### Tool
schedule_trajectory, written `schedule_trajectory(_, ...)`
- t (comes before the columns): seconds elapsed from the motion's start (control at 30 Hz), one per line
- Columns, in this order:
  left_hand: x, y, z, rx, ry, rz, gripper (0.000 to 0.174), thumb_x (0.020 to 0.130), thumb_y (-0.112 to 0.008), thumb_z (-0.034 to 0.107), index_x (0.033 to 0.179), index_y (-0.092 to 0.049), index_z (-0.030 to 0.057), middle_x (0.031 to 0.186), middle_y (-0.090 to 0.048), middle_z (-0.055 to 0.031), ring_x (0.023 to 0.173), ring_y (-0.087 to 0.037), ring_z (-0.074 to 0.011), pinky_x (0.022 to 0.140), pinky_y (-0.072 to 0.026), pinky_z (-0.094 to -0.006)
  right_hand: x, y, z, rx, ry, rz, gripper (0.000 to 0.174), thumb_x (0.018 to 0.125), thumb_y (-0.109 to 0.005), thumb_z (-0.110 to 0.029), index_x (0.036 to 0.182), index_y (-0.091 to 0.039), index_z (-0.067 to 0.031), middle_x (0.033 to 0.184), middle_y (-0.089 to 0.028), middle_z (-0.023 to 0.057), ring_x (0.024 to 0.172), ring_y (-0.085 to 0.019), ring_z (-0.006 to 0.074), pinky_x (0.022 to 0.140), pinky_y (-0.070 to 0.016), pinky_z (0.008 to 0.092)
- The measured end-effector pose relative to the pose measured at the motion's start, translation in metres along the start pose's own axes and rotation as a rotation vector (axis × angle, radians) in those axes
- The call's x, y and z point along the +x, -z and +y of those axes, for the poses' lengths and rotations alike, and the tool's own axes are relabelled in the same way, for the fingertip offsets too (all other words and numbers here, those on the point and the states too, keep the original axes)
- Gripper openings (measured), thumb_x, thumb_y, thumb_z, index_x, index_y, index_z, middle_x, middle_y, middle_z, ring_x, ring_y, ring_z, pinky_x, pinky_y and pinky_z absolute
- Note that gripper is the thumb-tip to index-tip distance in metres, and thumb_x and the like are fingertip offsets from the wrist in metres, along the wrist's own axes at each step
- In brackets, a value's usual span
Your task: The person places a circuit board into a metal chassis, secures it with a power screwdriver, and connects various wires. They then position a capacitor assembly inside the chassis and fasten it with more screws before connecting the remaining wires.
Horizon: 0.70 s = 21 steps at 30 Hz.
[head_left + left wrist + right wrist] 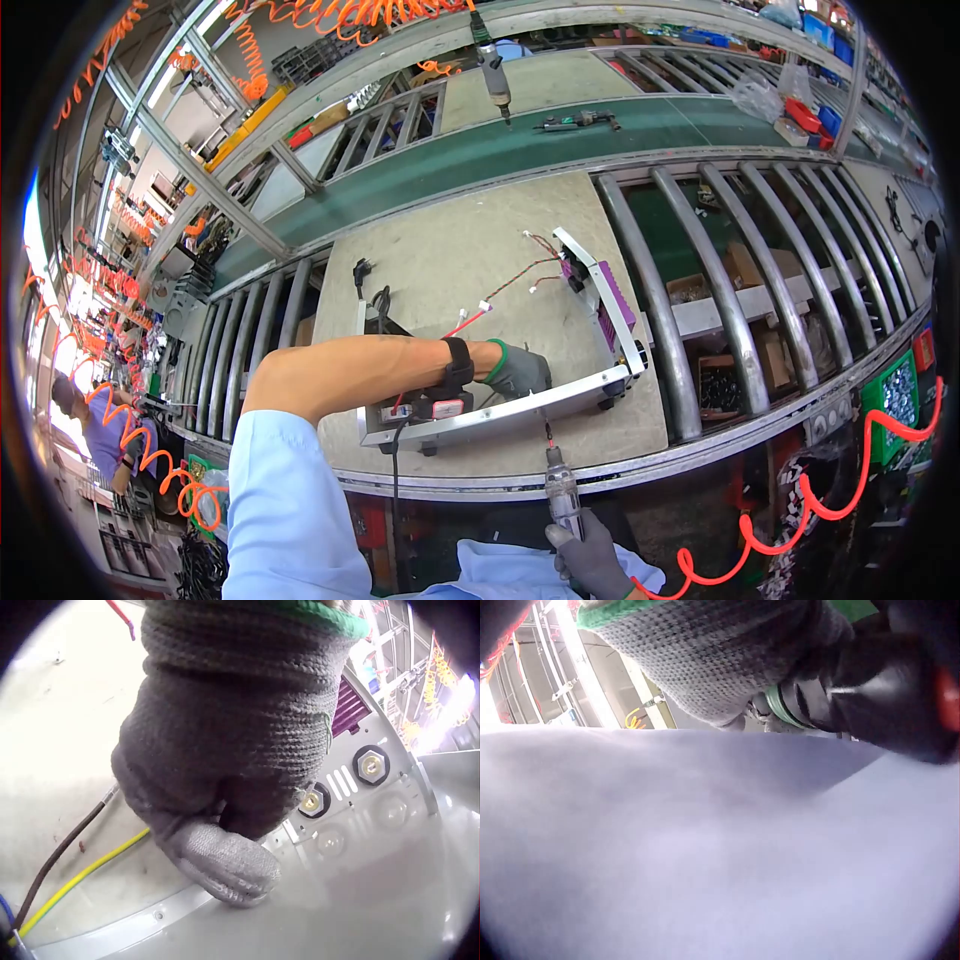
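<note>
A grey-gloved left hand (pixel 522 372) reaches over an open metal frame (pixel 500 408) lying on a pale board. In the left wrist view, the curled fingers (pixel 225 862) are at the flange of the glossy grey panel (pixel 375 892); any small part inside them is hidden. The right hand (pixel 597 562), also gloved, grips a screwdriver of the powered kind (pixel 562 490) close to the body. Its bit points up at the frame's near wall. In the right wrist view, pale blue cloth (pixel 705 840) covers much of the picture below the glove (pixel 712 664).
Brown and red wires (pixel 520 275) trail over the board (pixel 450 230). Metal rollers (pixel 715 290) flank it. Beyond lies a green belt (pixel 390 205), with another driver (pixel 492 75) hanging above. A coiled red hose (pixel 760 545) runs at the right; a green bin (pixel 893 400) holds small parts.
</note>
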<state>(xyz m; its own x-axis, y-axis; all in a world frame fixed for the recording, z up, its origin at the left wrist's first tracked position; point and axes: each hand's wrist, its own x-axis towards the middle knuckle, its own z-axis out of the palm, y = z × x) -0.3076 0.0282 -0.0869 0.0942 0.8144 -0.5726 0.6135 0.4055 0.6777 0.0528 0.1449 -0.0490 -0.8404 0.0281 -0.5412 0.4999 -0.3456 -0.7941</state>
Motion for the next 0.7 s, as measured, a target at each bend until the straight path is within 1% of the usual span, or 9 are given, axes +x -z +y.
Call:
schedule_trajectory(0.1,0.003,-0.002,-0.007,0.08,-0.147,0.045,0.019,0.074,-0.072,0.011,0.088,-0.07,-0.0005,0.087,-0.067,-0.0242,0.077,-0.063,-0.0416,0.066,-0.0518,-0.047,-0.002,-0.001,0.0,-0.01,-0.001,0.012,0.021,0.097,-0.067,-0.024,0.106,-0.055,-0.0093,0.066,-0.05,-0.0023,0.047,-0.046,0.0066,0.042,-0.0371,0.0256)
schedule_trajectory(0.17,0.006,-0.003,-0.012,0.101,-0.123,0.058,0.019,0.073,-0.073,0.011,0.087,-0.07,-0.0008,0.087,-0.067,-0.0244,0.076,-0.062,-0.0418,0.065,-0.0518,-0.0468,-0.001,-0.002,0.0,-0.006,-0.009,0.011,0.021,0.097,-0.067,-0.024,0.106,-0.055,-0.0092,0.066,-0.05,-0.0022,0.047,-0.046,0.0066,0.042,-0.0371,0.0256)
schedule_trajectory(0.2,0.005,-0.002,-0.005,0.064,-0.028,0.053,0.019,0.072,-0.073,0.011,0.087,-0.07,-0.001,0.087,-0.067,-0.0247,0.076,-0.062,-0.0419,0.065,-0.0518,-0.0465,-0.001,-0.002,0.0,-0.003,-0.013,0.01,0.02,0.097,-0.067,-0.023,0.106,-0.055,-0.0092,0.066,-0.05,-0.0021,0.047,-0.046,0.0066,0.042,-0.0371,0.0257)
schedule_trajectory(0.27,0.003,0.0,0.003,0.077,0.061,0.028,0.019,0.073,-0.072,0.011,0.087,-0.07,-0.0017,0.089,-0.068,-0.0252,0.076,-0.063,-0.0422,0.065,-0.0521,-0.0462,-0.001,-0.002,0.0,-0.031,0.0,0.016,0.02,0.096,-0.067,-0.022,0.106,-0.055,-0.009,0.066,-0.05,-0.0018,0.046,-0.046,0.0071,0.042,-0.0369,0.0261)
schedule_trajectory(0.4,0.01,-0.001,-0.007,0.228,0.011,-0.029,0.02,0.075,-0.071,0.012,0.087,-0.07,-0.0031,0.091,-0.069,-0.0262,0.077,-0.064,-0.0429,0.066,-0.0531,-0.0463,-0.007,-0.003,-0.015,-0.018,-0.046,0.015,0.022,0.094,-0.069,-0.022,0.104,-0.055,-0.008,0.067,-0.051,-0.0006,0.048,-0.047,0.0083,0.043,-0.0382,0.0277)
schedule_trajectory(0.5,0.014,0.001,-0.018,0.484,-0.175,-0.043,0.019,0.076,-0.07,0.013,0.086,-0.07,-0.0032,0.089,-0.069,-0.026,0.076,-0.064,-0.0439,0.067,-0.0534,-0.047,-0.002,0.001,-0.018,-0.091,-0.212,-0.039,0.032,0.094,-0.07,-0.026,0.111,-0.053,-0.0043,0.07,-0.057,0.0048,0.051,-0.056,0.0112,0.046,-0.0457,0.0284)
schedule_trajectory(0.53,0.014,0.002,-0.019,0.599,-0.26,-0.045,0.018,0.077,-0.07,0.013,0.085,-0.07,-0.0031,0.088,-0.07,-0.0258,0.076,-0.064,-0.0443,0.067,-0.0534,-0.0473,-0.001,0.002,-0.017,-0.09,-0.209,-0.045,0.032,0.094,-0.069,-0.026,0.111,-0.053,-0.0043,0.07,-0.057,0.0048,0.051,-0.056,0.0111,0.045,-0.0455,0.0283)
schedule_trajectory(0.63,0.011,0.004,-0.023,0.628,-0.327,-0.024,0.019,0.074,-0.072,0.016,0.083,-0.071,-0.0013,0.087,-0.07,-0.025,0.074,-0.063,-0.0464,0.067,-0.0532,-0.0478,-0.002,0.004,-0.015,-0.099,-0.206,-0.053,0.032,0.095,-0.069,-0.027,0.112,-0.053,-0.0046,0.069,-0.056,0.0047,0.05,-0.055,0.0104,0.045,-0.0445,0.0275)
schedule_trajectory(0.7,0.01,0.01,-0.021,0.686,-0.38,-0.068,0.021,0.076,-0.072,0.015,0.084,-0.068,-0.0045,0.083,-0.068,-0.0249,0.07,-0.064,-0.0407,0.063,-0.0522,-0.0459,-0.003,0.003,-0.019,-0.126,-0.207,-0.049,0.032,0.096,-0.068,-0.028,0.112,-0.053,-0.005,0.069,-0.057,0.0047,0.05,-0.054,0.0093,0.044,-0.0432,0.0264)
